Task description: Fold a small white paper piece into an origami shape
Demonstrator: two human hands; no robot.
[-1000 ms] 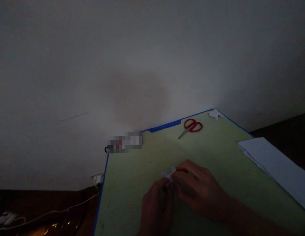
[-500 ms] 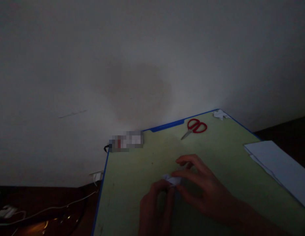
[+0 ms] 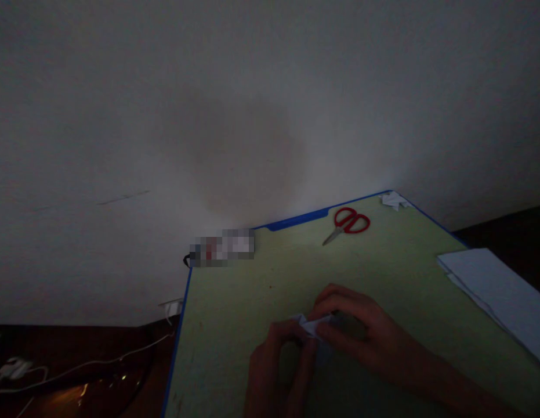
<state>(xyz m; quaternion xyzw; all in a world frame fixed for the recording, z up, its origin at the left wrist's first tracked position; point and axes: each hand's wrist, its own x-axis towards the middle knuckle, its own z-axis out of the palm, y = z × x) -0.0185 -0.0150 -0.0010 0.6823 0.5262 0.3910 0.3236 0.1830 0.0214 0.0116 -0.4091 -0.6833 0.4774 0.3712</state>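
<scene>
A small folded piece of white paper is held between both hands, low over the table. My left hand pinches its left side between thumb and forefinger. From the right, my right hand grips the other side, thumb below and fingers curled above. The fingers cover much of the paper, so its full shape cannot be made out. Beyond the hands lie red-handled scissors, their blades pointing toward the lower left.
White paper sheets lie at the right edge. Small paper scraps sit in the far right corner. A blurred-out object rests at the far left corner. A wall stands behind; a white cable runs at lower left.
My right hand's fingers have closed in on the paper; before, they were more spread. The paper shows more of its folded faces and has shifted slightly right and down.
</scene>
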